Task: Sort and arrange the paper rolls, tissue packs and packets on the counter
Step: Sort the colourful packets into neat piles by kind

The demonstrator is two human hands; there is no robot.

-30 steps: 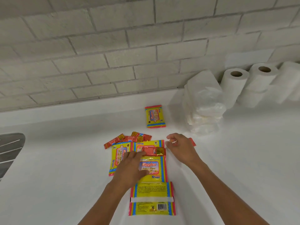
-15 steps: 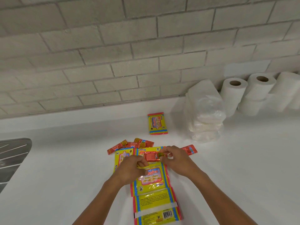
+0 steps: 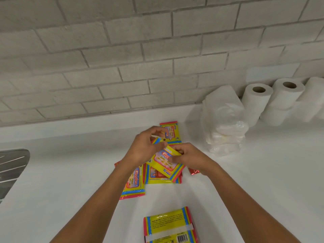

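Observation:
Both hands hold one yellow Giggles wipes pack (image 3: 166,160) tilted above the white counter (image 3: 70,172). My left hand (image 3: 145,148) grips its upper left end; my right hand (image 3: 189,156) pinches its right edge. Under it lie two more wipes packs, one at the left (image 3: 134,183) and one partly covered (image 3: 157,178). Another pack (image 3: 170,132) lies further back, and a pack lies face down (image 3: 170,225) near the front edge. A red sachet (image 3: 193,171) peeks out under my right wrist. White tissue packs in clear plastic (image 3: 224,123) are stacked at the right, beside paper rolls (image 3: 256,100).
A grey brick wall (image 3: 140,58) closes off the back of the counter. A metal sink drainer (image 3: 10,169) sits at the left edge. More paper rolls (image 3: 287,95) line the wall at the far right.
Both hands have lifted a wipes pack off the pile and raised it toward the back. The camera has moved, so the pile sits lower in view.

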